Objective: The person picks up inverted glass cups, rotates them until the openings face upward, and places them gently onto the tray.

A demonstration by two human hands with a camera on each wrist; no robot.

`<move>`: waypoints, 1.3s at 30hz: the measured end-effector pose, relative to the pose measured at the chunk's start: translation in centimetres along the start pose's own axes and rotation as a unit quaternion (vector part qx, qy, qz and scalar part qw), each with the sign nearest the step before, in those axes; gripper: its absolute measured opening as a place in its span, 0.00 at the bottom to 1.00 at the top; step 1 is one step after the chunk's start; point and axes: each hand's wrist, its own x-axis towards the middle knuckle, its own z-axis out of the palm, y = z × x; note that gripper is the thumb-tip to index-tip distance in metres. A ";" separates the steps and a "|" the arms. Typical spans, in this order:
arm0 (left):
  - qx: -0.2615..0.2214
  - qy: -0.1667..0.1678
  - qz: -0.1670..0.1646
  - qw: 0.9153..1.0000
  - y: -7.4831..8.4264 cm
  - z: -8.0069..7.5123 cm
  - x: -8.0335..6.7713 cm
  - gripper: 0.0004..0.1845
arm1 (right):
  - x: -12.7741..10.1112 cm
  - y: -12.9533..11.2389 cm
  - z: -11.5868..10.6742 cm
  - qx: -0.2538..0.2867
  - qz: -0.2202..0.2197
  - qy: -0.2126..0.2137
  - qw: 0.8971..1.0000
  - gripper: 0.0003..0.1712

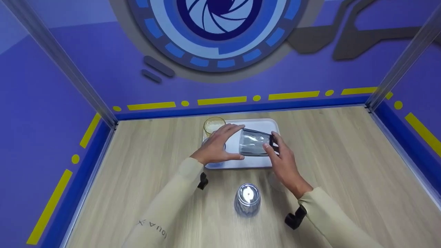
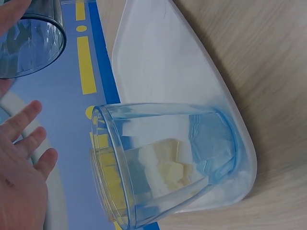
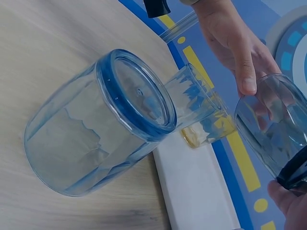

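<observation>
Over the white tray [image 1: 251,162] by the bench's [image 1: 327,148] back edge, the right hand [image 1: 283,162] grips a grey-tinted glass tumbler [image 1: 255,143] sideways by its dark base, presumably to leave the mouth free. The left hand's [image 1: 217,145] straight fingers and thumb stand apart astride the rim; whether they press it, I cannot tell. At the tray's far left corner an amber tumbler [image 1: 213,125] stands upright, a blue tumbler [image 2: 163,163] nearer along that edge. Off the near edge, a clear tumbler [image 1: 247,200] stands mouth-down, probably for steadiness.
</observation>
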 end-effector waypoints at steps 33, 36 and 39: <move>-0.065 0.008 0.009 0.998 1.1 0.2 -0.4 0.47 | 0.1 0.3 -0.8 -0.002 0.003 -0.030 1.000 0.41; -0.067 0.011 0.008 0.998 1.2 0.1 -0.4 0.47 | 0.0 0.4 -0.8 0.005 0.003 -0.030 1.000 0.40; -0.069 0.016 0.007 0.997 1.2 -0.1 -0.3 0.48 | 0.0 0.5 -1.0 0.016 -0.003 -0.026 1.000 0.39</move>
